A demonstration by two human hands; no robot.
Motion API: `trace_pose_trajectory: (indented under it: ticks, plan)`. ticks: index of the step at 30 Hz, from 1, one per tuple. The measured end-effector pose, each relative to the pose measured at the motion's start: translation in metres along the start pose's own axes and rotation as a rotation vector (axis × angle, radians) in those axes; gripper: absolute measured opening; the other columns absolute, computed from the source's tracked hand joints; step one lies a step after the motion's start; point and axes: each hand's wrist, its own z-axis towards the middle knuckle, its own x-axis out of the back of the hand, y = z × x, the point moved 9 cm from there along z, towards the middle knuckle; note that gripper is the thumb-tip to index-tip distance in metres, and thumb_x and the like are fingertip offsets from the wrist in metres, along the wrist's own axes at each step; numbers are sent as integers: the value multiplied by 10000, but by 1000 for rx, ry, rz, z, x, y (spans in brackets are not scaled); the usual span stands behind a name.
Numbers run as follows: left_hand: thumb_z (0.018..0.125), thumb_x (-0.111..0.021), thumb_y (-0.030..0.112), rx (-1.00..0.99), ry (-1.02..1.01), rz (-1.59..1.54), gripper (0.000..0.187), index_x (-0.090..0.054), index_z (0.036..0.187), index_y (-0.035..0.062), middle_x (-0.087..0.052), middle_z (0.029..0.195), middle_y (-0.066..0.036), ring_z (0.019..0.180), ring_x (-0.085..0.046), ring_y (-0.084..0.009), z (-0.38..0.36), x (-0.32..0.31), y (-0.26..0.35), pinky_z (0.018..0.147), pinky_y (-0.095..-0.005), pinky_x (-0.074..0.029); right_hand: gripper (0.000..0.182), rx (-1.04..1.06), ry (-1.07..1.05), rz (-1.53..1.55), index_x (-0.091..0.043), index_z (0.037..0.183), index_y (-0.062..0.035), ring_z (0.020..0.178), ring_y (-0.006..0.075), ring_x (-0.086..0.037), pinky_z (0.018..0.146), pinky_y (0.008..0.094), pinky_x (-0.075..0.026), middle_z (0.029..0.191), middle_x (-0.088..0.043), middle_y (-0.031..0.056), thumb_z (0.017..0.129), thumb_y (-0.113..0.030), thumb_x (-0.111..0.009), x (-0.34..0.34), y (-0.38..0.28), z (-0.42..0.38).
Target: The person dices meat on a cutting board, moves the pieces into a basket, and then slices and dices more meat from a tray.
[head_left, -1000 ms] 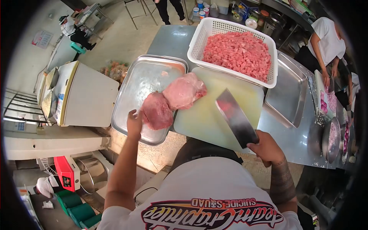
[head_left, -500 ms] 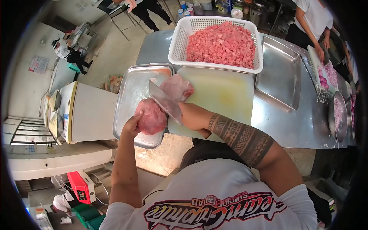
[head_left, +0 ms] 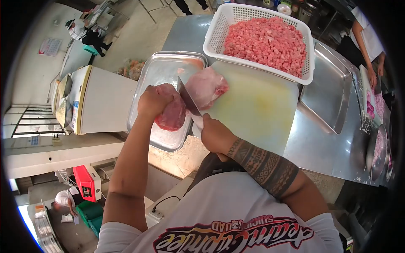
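My left hand (head_left: 155,102) is closed over the far left side of a lump of raw meat (head_left: 173,113), holding it above the metal tray (head_left: 145,71). In my right hand (head_left: 216,134) is a wide-bladed knife (head_left: 188,98), its blade standing steeply between that lump and a second one. This other, paler piece of meat (head_left: 204,86) lies at the left edge of the pale cutting board (head_left: 263,103), overlapping the tray's side. My right fingers wrap the handle, which is mostly hidden.
Behind the board, a white perforated basket (head_left: 215,50) holds a heap of diced meat (head_left: 265,46). An empty steel pan (head_left: 325,95) sits to its right. At far right, a person's hand (head_left: 372,78) is over a board with chopped onion, near a metal bowl (head_left: 375,156).
My left hand has shifted from the near side of the meat lump to over its far left side. The blade now shows more edge-on. The whole view has turned slightly.
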Motion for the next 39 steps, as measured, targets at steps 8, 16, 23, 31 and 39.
trace_pose_trajectory:
  ticks: [8, 16, 23, 31, 39]
  plan:
    - [698, -945, 254, -205, -15, -177, 552, -641, 1111, 52, -748, 1145, -177, 1062, -716, -401, -88, -23, -13, 890, -468, -586, 349, 1, 274, 59, -505, 1306, 67, 922, 509, -700, 810, 572, -542, 949, -705, 328, 1011, -107, -571, 83, 83, -98]
    - [761, -814, 151, -903, 205, 4, 372, -666, 1097, 89, -685, 1142, -130, 1086, -661, -351, -183, -88, 88, 941, -491, -537, 376, -343, 413, 317, -494, 1314, 76, 947, 529, -693, 818, 525, -568, 976, -708, 328, 1002, -103, -605, 101, 165, -203]
    - [876, -775, 295, -737, 32, 34, 550, -603, 1338, 50, -625, 1307, -191, 1266, -563, -423, -164, -130, 177, 1088, -545, -458, 303, -293, 485, 31, -506, 1246, 65, 1010, 538, -687, 851, 567, -557, 1035, -704, 346, 1007, -97, -597, 81, 194, -210]
    - [809, -829, 472, -392, 622, -258, 869, -523, 1497, 40, -460, 1485, -363, 1397, -406, -549, -191, -133, 45, 1192, -629, -322, 319, -257, 444, 28, -493, 1254, 90, 1061, 555, -670, 902, 572, -549, 1085, -692, 363, 1007, -90, -584, 69, 208, -237]
    - [710, -889, 419, -251, 411, -433, 918, -555, 1496, 82, -536, 1423, -259, 1317, -505, -464, -170, -126, 36, 1108, -583, -419, 271, -196, 459, -16, -503, 1239, 43, 547, 267, -669, 517, 422, -552, 875, -682, 204, 1016, -88, -584, 72, 239, -217]
